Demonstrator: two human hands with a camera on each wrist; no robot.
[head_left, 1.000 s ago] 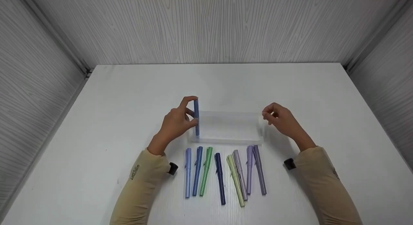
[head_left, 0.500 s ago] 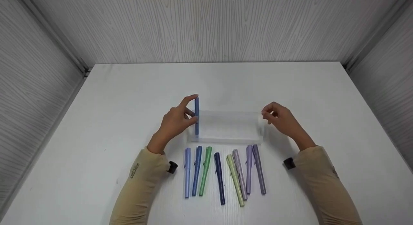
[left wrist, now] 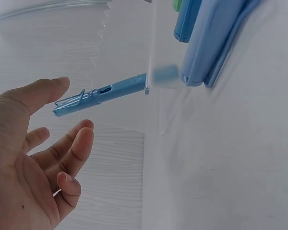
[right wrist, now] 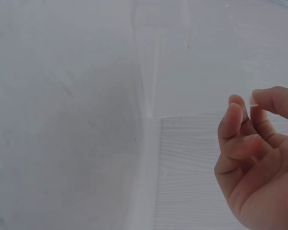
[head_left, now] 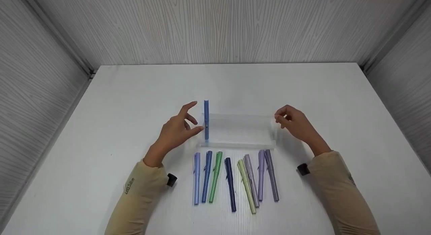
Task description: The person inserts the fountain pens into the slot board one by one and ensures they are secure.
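Observation:
A blue pen (head_left: 206,120) stands at the left end of a clear plastic box (head_left: 240,145). My left hand (head_left: 175,129) is just left of it, with thumb and fingers spread apart. In the left wrist view, the pen (left wrist: 110,92) shows its clip and a gap separates it from the fingers. At the box's right end, my right hand (head_left: 293,124) pinches the far upper corner of the clear wall between thumb and fingers. The right wrist view shows this hand (right wrist: 259,153) beside the transparent side (right wrist: 201,76).
In front of the box lies a row of several pens, among them a light blue pen (head_left: 196,178), a green pen (head_left: 216,177), a navy pen (head_left: 230,184), a yellow-green pen (head_left: 246,186) and a dark purple pen (head_left: 272,175). Beneath is a white table (head_left: 101,110).
My left hand has let go of the blue pen and drawn back to the left. The pen stays standing at the box's left end. My right hand keeps its place.

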